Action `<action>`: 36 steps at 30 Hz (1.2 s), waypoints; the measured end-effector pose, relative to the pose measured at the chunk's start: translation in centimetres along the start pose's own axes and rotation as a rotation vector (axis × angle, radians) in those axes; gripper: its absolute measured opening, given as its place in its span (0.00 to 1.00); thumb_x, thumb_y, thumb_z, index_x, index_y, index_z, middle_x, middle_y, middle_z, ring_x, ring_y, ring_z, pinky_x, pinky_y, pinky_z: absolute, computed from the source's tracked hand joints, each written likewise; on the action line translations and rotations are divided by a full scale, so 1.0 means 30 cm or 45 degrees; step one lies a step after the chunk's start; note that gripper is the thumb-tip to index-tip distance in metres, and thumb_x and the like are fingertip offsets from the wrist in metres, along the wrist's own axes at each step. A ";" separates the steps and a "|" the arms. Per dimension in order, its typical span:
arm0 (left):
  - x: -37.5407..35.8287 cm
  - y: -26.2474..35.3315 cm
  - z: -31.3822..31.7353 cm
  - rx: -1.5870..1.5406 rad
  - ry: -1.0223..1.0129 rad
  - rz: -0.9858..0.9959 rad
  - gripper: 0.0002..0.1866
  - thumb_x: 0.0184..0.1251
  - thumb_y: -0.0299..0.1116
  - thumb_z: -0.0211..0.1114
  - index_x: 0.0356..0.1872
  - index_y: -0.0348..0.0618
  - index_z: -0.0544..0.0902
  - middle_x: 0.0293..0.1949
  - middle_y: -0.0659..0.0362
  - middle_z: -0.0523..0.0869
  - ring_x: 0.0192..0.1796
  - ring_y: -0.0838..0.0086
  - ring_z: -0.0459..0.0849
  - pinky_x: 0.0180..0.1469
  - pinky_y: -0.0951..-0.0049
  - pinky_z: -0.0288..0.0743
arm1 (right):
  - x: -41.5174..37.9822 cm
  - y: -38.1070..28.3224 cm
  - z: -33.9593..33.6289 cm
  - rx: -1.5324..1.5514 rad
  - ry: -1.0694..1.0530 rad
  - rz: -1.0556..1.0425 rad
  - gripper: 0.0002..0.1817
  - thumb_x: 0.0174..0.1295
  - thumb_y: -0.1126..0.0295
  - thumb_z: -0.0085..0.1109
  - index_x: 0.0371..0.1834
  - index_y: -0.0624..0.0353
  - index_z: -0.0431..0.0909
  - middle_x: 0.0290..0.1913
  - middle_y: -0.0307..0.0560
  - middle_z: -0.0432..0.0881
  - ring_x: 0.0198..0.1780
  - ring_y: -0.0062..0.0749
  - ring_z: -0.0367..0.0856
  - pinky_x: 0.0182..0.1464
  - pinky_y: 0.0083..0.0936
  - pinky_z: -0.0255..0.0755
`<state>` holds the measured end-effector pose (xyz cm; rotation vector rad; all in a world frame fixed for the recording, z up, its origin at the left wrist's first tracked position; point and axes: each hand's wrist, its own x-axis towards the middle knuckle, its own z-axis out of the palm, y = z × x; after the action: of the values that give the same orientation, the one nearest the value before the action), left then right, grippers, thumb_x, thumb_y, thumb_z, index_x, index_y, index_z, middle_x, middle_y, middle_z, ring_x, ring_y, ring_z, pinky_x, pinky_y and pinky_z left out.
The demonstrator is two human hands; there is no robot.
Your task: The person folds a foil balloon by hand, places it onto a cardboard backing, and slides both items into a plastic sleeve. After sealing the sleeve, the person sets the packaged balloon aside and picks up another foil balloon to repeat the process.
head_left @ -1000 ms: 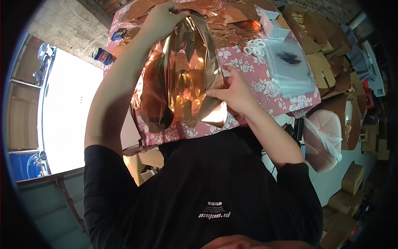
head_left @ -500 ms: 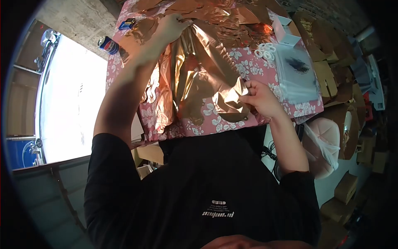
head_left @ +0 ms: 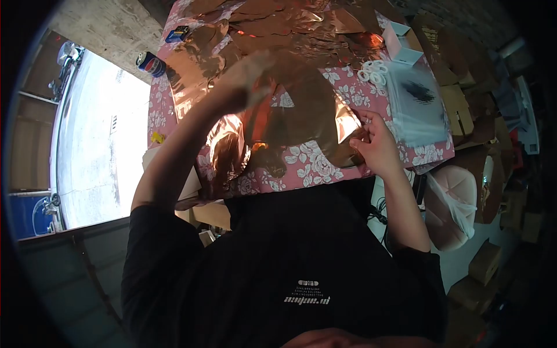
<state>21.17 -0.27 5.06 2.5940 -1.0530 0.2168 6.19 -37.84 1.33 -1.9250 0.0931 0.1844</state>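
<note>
While it lies spread over the floral tablecloth [head_left: 307, 165], the copper foil sheet [head_left: 301, 107] is seen as a thin, glossy, rose-gold film, creased and wrinkled, with bright reflections at its folds and darker brown patches where it lies flatter. The sheet is stretched between the two hands, near the table edge closest to the person's body. Its right corner is pinched by the right hand [head_left: 377, 145], whose thumb and fingers are pressed together on the turned-up, shining edge. The left hand [head_left: 246, 78] is blurred; its fingers appear bent over the sheet's far left part, but whether the foil is clamped or only touched cannot be told. Beyond the left hand, more copper-coloured foil pieces [head_left: 278, 23] are heaped across the far side of the table. Farther out from the left hand, at the table's corner, a drink can [head_left: 151, 62] in blue, red and white is lying; its lettering cannot be read. Just beyond the right hand, a stack of clear plastic bags [head_left: 415, 101] with a dark mark is lying, with white rings [head_left: 372, 72] beside it and a small white box [head_left: 401, 43] past those. White lettering is printed on the black shirt [head_left: 307, 293] below both hands, but it is too small to be read.
</note>
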 end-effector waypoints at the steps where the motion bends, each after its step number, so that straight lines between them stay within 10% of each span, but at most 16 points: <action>1: -0.041 0.006 0.017 -0.001 -0.003 0.001 0.37 0.72 0.43 0.76 0.76 0.36 0.76 0.82 0.39 0.71 0.85 0.47 0.66 0.85 0.51 0.62 | -0.003 -0.005 0.000 0.002 0.001 0.003 0.39 0.64 0.84 0.72 0.79 0.63 0.66 0.49 0.47 0.87 0.48 0.27 0.87 0.53 0.26 0.81; 9: -0.156 0.028 0.050 -0.104 -0.174 -0.113 0.35 0.69 0.45 0.77 0.74 0.40 0.80 0.79 0.40 0.74 0.81 0.44 0.72 0.83 0.50 0.66 | -0.096 -0.077 0.050 -0.830 0.424 -0.272 0.37 0.52 0.62 0.86 0.65 0.59 0.82 0.50 0.49 0.86 0.49 0.48 0.86 0.53 0.43 0.83; 28: 0.671 -0.257 0.260 0.440 0.316 0.185 0.26 0.66 0.23 0.62 0.67 0.33 0.83 0.69 0.44 0.85 0.72 0.48 0.82 0.76 0.51 0.76 | 0.042 -0.198 -0.021 -0.594 0.403 -0.575 0.17 0.59 0.70 0.82 0.46 0.60 0.83 0.40 0.46 0.84 0.41 0.40 0.85 0.45 0.36 0.81; 36: 0.820 -0.269 0.216 0.618 -0.394 0.203 0.16 0.68 0.30 0.67 0.56 0.41 0.86 0.57 0.47 0.89 0.62 0.49 0.89 0.60 0.50 0.86 | 0.063 -0.161 -0.060 -0.461 0.297 -0.449 0.18 0.58 0.70 0.83 0.46 0.61 0.83 0.40 0.46 0.84 0.39 0.39 0.86 0.43 0.35 0.81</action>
<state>44.49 -13.13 3.44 3.0458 -1.4736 0.1202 8.94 -37.76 6.08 -2.2807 -0.1342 -0.2790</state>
